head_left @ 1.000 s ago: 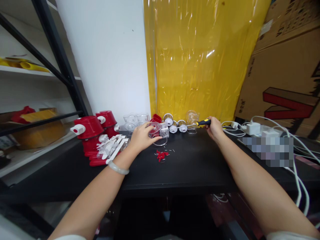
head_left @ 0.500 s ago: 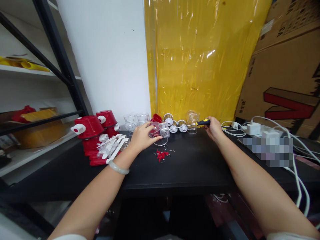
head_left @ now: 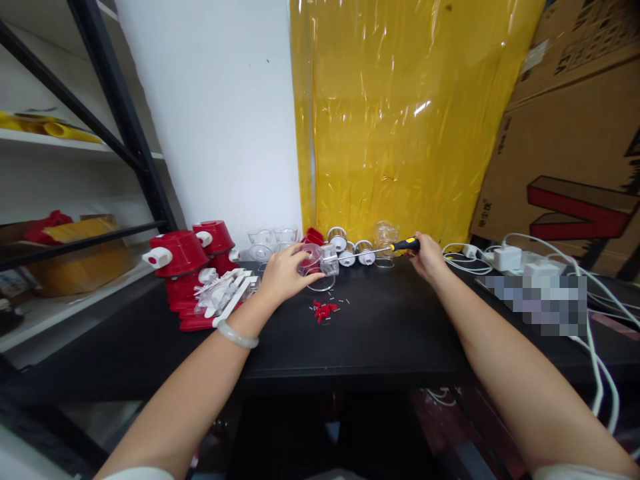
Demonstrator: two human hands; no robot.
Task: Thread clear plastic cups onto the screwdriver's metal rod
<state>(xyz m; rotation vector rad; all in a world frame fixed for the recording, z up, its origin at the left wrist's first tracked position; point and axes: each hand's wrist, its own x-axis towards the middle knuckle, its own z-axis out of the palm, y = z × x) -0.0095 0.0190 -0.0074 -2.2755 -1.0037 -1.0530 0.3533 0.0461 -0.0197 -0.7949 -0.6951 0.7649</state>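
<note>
Clamped in left hand (head_left: 286, 272): clear plastic part (head_left: 329, 259), presumably braced against pushing | clamped in right hand (head_left: 427, 257), at part's 3 o'clock: screwdriver (head_left: 401, 245), aimed inward, probably for alignment

The clear, rounded part (head_left: 329, 260) looks like shiny plastic to me, the thin silver screwdriver rod (head_left: 379, 251) shiny metal, the flat black table (head_left: 395, 327) dull.

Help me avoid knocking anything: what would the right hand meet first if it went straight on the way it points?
The screwdriver in the right hand points toward the clear plastic piece in the left hand, likely the first thing met; depth is unclear, so the tip may touch it.
</note>
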